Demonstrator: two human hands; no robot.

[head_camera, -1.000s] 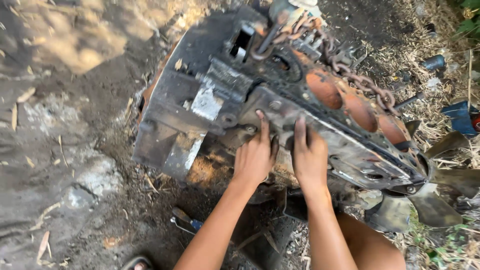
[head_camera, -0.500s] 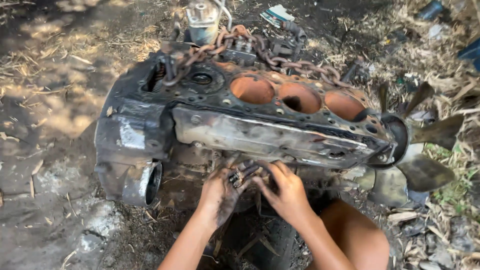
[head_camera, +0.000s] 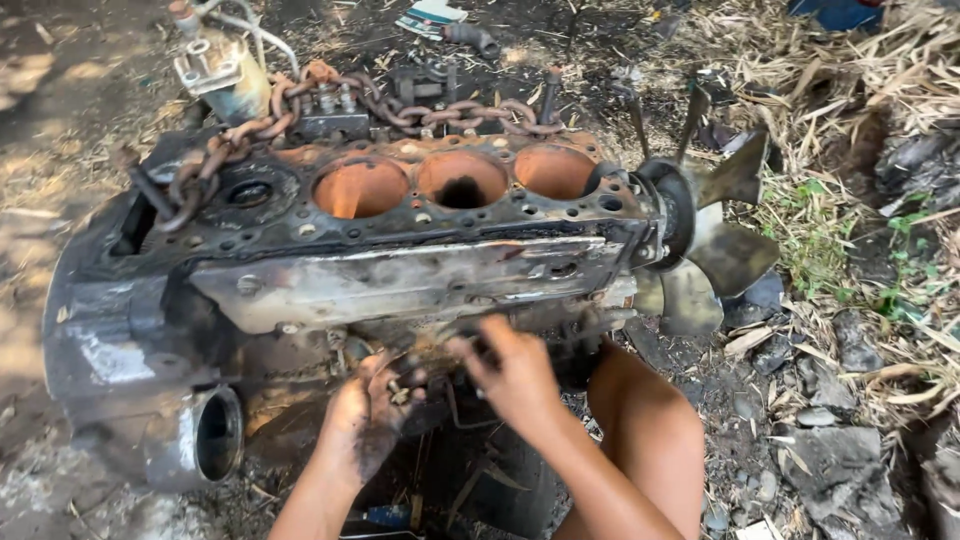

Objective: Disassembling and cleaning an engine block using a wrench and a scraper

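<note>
A greasy, rusted engine block [head_camera: 400, 270] lies on the dirt, its three round orange cylinder bores facing up. A rusty chain [head_camera: 380, 100] is draped over its far edge. Both my hands are low at the block's near underside, close together. My left hand [head_camera: 368, 415] is black with grease and its fingers curl around a small metal part, perhaps a bolt; what it is stays unclear. My right hand [head_camera: 515, 375] reaches in beside it, fingers bent against the block's lower edge, blurred.
A metal fan [head_camera: 715, 235] sticks out from the block's right end. A round open port [head_camera: 215, 435] sits at the lower left. My bare knee [head_camera: 645, 430] is next to my right arm. Dry straw and stones [head_camera: 850, 300] cover the ground at right.
My hands dropped from the block's top side face down to its lower near edge. The view swung so the block now lies level with the bores in a row.
</note>
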